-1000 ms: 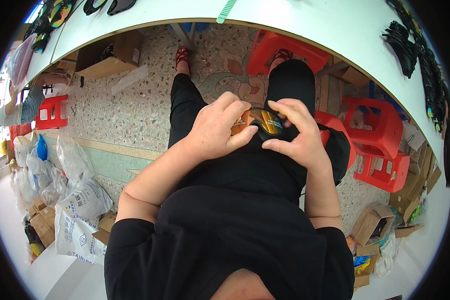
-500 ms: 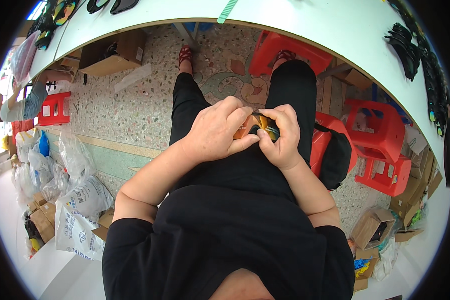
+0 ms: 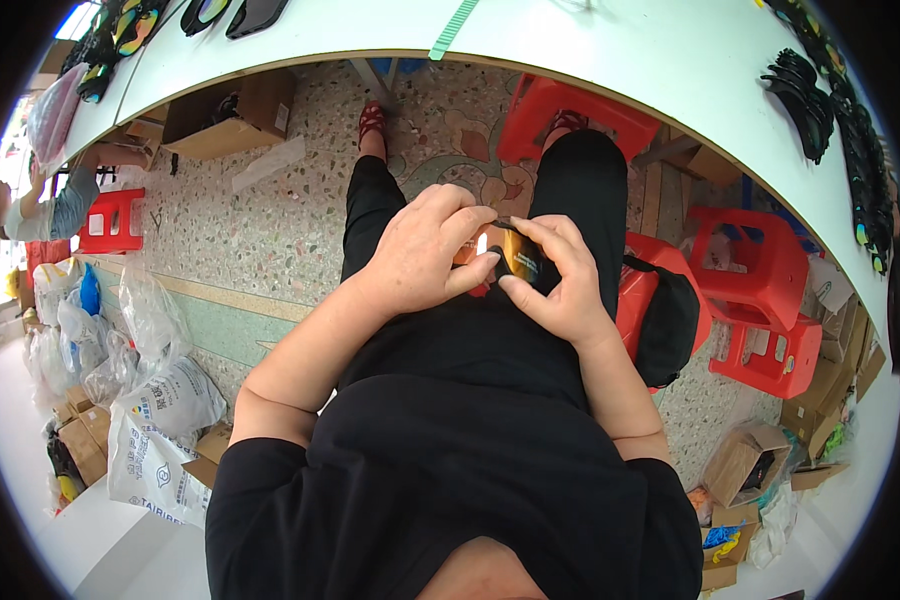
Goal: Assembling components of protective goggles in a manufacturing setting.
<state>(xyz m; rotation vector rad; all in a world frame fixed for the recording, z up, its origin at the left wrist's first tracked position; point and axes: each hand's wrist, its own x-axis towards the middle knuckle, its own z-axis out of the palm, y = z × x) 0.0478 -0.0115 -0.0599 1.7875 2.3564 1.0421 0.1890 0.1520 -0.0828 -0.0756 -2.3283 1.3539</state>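
Note:
Above my lap I hold a shiny orange-gold mirrored goggle lens (image 3: 521, 257) with a dark notch in its middle and small print on it. My left hand (image 3: 420, 250) pinches its left part between thumb and bent fingers, near the top edge. Gripping the right part, my right hand (image 3: 565, 285) has its index finger along the upper edge and its thumb by the lower edge. A thin black rim shows at the top between my fingertips. My fingers cover both ends of the lens.
A white table (image 3: 570, 40) curves across the front, with black frames (image 3: 800, 105) piled at its right and a green tape strip (image 3: 453, 28). Red stools (image 3: 750, 260) stand at the right. Plastic bags (image 3: 160, 420) and a cardboard box (image 3: 235, 115) lie left; a person (image 3: 55, 200) sits far left.
My right hand's fingers have opened out a little, its thumb shifting down and left. More of the lens's right part shows, and its glare has changed.

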